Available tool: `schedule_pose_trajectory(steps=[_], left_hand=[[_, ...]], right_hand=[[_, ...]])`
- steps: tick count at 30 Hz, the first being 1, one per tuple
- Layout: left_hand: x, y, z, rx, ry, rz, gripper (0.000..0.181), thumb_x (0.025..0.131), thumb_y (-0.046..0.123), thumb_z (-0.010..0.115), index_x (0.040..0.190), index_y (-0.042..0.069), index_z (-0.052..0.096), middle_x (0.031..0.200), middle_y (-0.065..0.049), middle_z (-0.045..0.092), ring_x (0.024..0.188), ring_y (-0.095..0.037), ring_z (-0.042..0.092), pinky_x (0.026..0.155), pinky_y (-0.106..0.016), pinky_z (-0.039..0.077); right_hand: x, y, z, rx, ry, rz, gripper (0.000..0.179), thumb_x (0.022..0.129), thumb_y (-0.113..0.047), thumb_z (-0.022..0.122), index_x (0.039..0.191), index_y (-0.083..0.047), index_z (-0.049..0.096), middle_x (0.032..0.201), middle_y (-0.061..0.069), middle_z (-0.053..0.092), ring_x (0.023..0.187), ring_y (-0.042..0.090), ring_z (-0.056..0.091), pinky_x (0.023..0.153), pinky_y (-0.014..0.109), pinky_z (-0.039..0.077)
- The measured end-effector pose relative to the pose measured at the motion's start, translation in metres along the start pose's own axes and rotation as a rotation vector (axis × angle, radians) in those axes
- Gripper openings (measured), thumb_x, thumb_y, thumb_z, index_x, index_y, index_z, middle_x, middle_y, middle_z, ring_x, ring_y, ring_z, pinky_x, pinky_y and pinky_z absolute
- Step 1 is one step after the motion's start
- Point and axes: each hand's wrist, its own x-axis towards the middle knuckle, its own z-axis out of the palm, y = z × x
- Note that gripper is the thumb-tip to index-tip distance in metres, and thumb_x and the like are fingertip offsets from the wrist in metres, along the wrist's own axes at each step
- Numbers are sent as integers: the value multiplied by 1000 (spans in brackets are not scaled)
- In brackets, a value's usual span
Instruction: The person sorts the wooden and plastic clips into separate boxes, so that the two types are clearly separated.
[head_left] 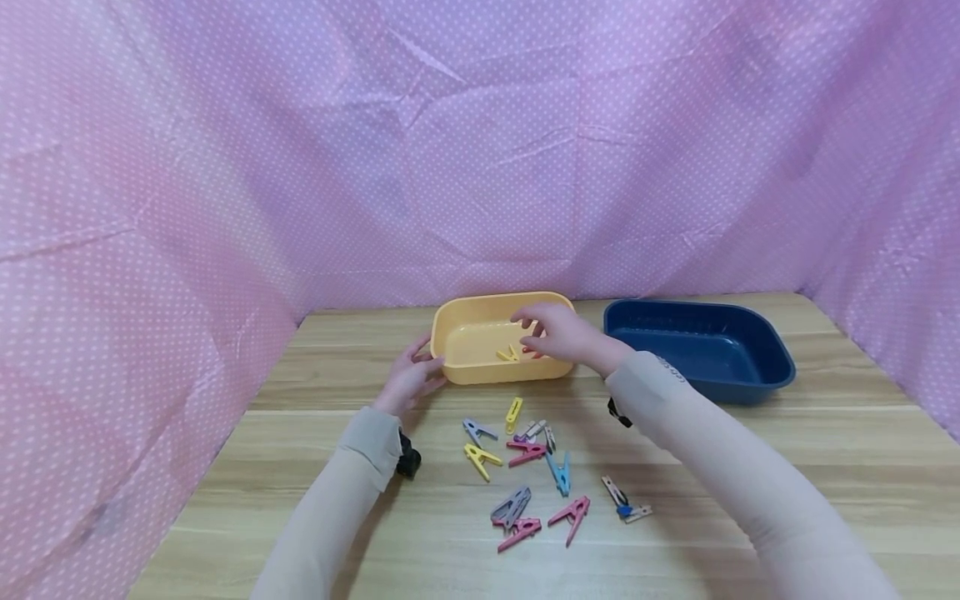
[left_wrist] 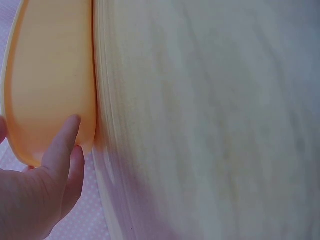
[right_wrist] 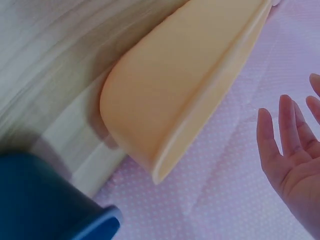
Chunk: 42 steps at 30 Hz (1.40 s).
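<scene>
My left hand (head_left: pixel 408 379) rests against the left end of a yellow plastic bin (head_left: pixel 468 375), fingers spread along its outside. In the left wrist view, fingertips (left_wrist: pixel 75 120) touch the bin's wall (left_wrist: pixel 55 65). Over the bin's right part hovers my right hand (head_left: pixel 562 333), its fingers loosely bent and apart. The right wrist view shows that hand (right_wrist: pixel 295 150) with nothing in it, above the bin's rim. A yellow clothespin (head_left: pixel 507 353) lies inside the bin. Just below the right fingers shows a red clothespin (head_left: pixel 534 353), partly hidden by the hand.
A dark blue bin (head_left: pixel 705 387) stands at the right. Several clothespins lie in front on the wooden table (head_left: pixel 315 400), among them yellow (head_left: pixel 480 458), blue (head_left: pixel 559 473), pink (head_left: pixel 572 518) and grey ones (head_left: pixel 512 505). A pink dotted cloth (head_left: pixel 450 208) hangs behind.
</scene>
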Motion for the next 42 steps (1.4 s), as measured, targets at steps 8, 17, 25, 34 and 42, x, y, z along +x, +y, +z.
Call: schedule_pose_trajectory(steps=[8, 17, 25, 34, 42], left_hand=[[0, 2, 1, -3, 5, -7, 64, 94, -2, 50, 150, 17, 26, 143, -21, 36, 126, -36, 45, 104, -43, 44], [2, 3, 0, 6, -14, 16, 64, 94, -2, 49, 151, 16, 25, 143, -23, 37, 125, -37, 46, 104, -45, 44], [3, 5, 2, 1, -2, 15, 64, 93, -3, 51, 150, 17, 27, 141, -22, 38, 122, -34, 48, 102, -44, 45], [3, 2, 2, 8, 0, 11, 65, 93, -3, 50, 150, 16, 25, 142, -23, 37, 123, -36, 47, 103, -44, 45], [1, 0, 0, -7, 8, -5, 65, 94, -2, 51, 151, 17, 25, 144, -22, 34, 126, -35, 45, 104, -44, 44]], right_hand=[[-12, -2, -11, -37, 19, -72, 34, 87, -9, 67, 120, -2, 60, 104, 13, 63, 87, 23, 63, 76, 35, 57], [-30, 0, -18, -79, 9, -103, 34, 87, -12, 68, 119, -4, 60, 102, 11, 65, 88, 23, 62, 80, 38, 57], [-53, 3, -20, -126, 0, -161, 31, 87, -14, 68, 117, -10, 64, 109, 4, 66, 88, 20, 60, 77, 36, 56], [-76, 9, -19, -104, 22, -174, 30, 85, -13, 70, 114, -9, 65, 100, -1, 65, 88, 17, 62, 77, 35, 56], [-90, 11, -10, -77, -26, -157, 32, 87, -16, 68, 118, -10, 64, 108, 1, 66, 92, 16, 59, 78, 34, 56]])
